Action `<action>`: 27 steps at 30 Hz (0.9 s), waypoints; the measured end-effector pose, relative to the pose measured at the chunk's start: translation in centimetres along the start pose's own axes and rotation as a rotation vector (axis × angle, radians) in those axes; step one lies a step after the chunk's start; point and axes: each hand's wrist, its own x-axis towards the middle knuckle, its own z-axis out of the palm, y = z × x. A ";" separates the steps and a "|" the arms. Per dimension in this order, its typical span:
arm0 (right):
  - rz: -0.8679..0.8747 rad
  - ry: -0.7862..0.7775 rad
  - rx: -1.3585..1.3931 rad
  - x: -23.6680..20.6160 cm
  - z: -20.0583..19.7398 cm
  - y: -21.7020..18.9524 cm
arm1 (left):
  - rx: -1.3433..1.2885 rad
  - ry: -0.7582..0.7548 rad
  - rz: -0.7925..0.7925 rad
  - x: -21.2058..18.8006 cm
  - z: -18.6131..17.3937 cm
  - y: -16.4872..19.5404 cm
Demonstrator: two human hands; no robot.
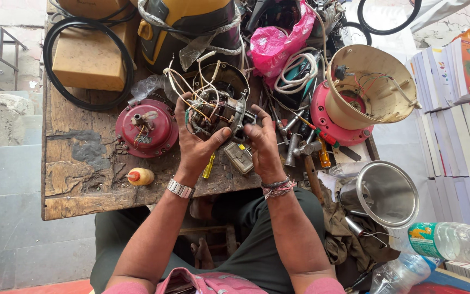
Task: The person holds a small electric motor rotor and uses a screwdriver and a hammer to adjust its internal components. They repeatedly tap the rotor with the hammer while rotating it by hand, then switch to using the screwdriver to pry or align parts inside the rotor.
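In the head view, a small electric motor (217,109), with loose white and yellow wires sprouting from it, is held above the worn wooden workbench (77,169). It is cradled from below and from its left side by the left hand (194,142), while its right edge is gripped by the right hand (261,142); both hands are closed on it.

The motor is already stripped from its housing: an opened cream appliance body (373,90) lies well to the right of the grip, and a red round cover (147,128) rests just left of it. A yellow-handled screwdriver (209,166) lies directly beneath the grip. Judged from the bare wires, reconnection and reassembly remain undone.
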 end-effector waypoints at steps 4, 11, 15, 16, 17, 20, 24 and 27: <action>-0.039 0.013 -0.189 -0.1 -0.1 -0.1 | -0.026 0.004 -0.006 0.1 -0.1 0.0; -0.029 0.010 -0.149 0.0 0.1 0.2 | -0.016 -0.022 0.002 0.1 -0.7 0.1; -0.077 -0.014 -0.291 -0.3 0.3 0.5 | -0.032 0.019 -0.022 0.2 -0.8 -0.1; -0.097 -0.022 -0.271 -0.3 0.4 0.6 | -0.032 0.012 -0.011 0.1 -0.8 -0.1; -0.114 -0.028 -0.249 -0.3 0.4 0.6 | -0.031 0.006 -0.002 0.1 -0.8 -0.2; -0.052 0.023 -0.189 -0.2 0.4 0.6 | -0.013 0.013 -0.040 0.0 -0.8 -0.3; -0.065 0.003 -0.242 0.0 0.2 0.5 | -0.040 0.020 -0.042 0.1 -0.7 -0.7; -0.105 -0.031 -0.259 -0.1 0.0 0.5 | -0.037 0.016 -0.037 0.2 -0.6 -0.8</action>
